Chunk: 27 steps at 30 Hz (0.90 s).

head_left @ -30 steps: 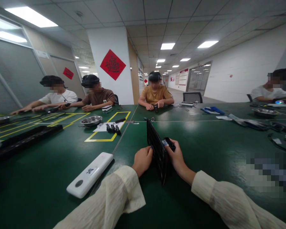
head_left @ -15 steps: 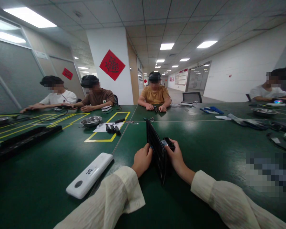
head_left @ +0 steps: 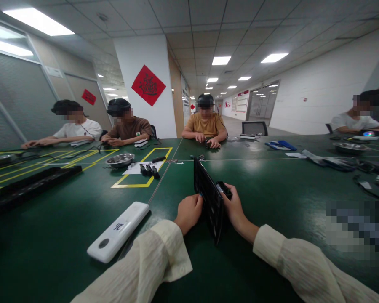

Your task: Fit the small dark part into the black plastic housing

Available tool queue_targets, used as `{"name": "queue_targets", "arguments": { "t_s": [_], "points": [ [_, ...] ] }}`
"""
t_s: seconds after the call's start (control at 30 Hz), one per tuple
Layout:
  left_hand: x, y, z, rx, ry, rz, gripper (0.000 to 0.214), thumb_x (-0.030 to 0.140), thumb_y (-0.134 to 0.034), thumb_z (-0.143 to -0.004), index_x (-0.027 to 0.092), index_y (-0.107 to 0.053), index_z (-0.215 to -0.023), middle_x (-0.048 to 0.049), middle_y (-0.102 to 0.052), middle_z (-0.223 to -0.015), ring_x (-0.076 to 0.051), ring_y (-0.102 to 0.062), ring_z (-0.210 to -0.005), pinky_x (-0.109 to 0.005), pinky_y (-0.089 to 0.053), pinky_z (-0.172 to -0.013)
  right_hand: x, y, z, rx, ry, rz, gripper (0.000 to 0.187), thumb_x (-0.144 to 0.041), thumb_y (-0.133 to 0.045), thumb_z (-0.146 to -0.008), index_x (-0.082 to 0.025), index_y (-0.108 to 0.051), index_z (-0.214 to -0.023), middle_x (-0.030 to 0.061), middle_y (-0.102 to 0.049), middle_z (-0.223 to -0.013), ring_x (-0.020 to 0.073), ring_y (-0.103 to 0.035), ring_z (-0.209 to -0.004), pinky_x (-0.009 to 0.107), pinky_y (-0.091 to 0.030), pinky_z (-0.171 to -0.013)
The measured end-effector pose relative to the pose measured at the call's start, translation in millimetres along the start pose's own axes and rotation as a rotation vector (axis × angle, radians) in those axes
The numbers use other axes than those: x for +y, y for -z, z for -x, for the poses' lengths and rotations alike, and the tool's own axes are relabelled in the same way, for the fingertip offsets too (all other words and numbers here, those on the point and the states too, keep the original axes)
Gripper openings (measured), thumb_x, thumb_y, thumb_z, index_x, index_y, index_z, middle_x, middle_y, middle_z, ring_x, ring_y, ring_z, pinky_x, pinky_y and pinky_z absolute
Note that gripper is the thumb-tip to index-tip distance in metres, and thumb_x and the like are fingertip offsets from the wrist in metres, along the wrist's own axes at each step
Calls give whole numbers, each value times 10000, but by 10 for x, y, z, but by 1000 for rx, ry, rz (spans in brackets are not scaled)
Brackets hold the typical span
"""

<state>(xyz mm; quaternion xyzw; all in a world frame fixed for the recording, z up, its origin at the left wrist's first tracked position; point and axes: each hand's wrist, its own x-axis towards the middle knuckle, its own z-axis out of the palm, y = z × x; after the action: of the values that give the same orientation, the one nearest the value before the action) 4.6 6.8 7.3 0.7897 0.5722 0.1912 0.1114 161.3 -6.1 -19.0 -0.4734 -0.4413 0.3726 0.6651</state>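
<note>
The black panel (head_left: 207, 202) is faced in what looks like glossy plastic. The white numbered case (head_left: 124, 223) is shelled in smooth, softly shining plastic. The tabletop (head_left: 271, 189) is finished smooth, green and faintly reflective. The nearer bowl (head_left: 120, 160) is made of polished metal. The sleeves (head_left: 159, 248) are cut from thin, matt, crinkled cloth. The red wall diamond (head_left: 148, 85) is seemingly made of matt paper.

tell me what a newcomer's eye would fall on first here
Probably the black panel, upright at the centre between the left hand and the right hand, which grips a small black part. Next comes the white device marked 26 on the green table, left of the panel. Behind, a red diamond-shaped sign hangs on the white pillar.
</note>
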Motion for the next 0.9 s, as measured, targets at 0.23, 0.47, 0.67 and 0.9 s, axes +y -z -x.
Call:
{"name": "queue_targets", "arguments": {
  "t_s": [0.23,0.47,0.67,0.9],
  "points": [
    [6,-20,1,13,2,-63,456,366,-175,-920,187,-589,-851,-76,-670,-857,-197,-624,-809,-250,-372,-627,21,10,-21,-6,44,43,504,-458,-652,-663,-195,-491,-1062,64,-620,-977,239,-586,-912,377,-438,-824],
    [35,-32,21,31,28,-69,351,341,-215,-915,181,-516,-1000,-85,-664,-882,-230,-628,-835,-280,-393,-648,41,14,-24,-7,29,25,485,-437,-644,-668,-195,-489,-1058,64,-615,-973,237,-581,-903,374,-443,-808],
    [17,-39,9,47,29,-45,307,304,-242,-914,182,-449,-1105,-77,-662,-930,-212,-623,-873,-271,-398,-688,29,1,-15,-5,20,-5,488,-442,-647,-658,-195,-484,-1045,57,-613,-952,235,-583,-895,369,-444,-804],
    [15,-9,-5,47,5,-26,390,348,-190,-926,203,-551,-942,-63,-666,-902,-202,-624,-852,-258,-384,-658,21,8,-7,0,20,22,487,-441,-640,-669,-192,-487,-1058,62,-622,-970,232,-591,-899,367,-448,-807]
  ]
}}
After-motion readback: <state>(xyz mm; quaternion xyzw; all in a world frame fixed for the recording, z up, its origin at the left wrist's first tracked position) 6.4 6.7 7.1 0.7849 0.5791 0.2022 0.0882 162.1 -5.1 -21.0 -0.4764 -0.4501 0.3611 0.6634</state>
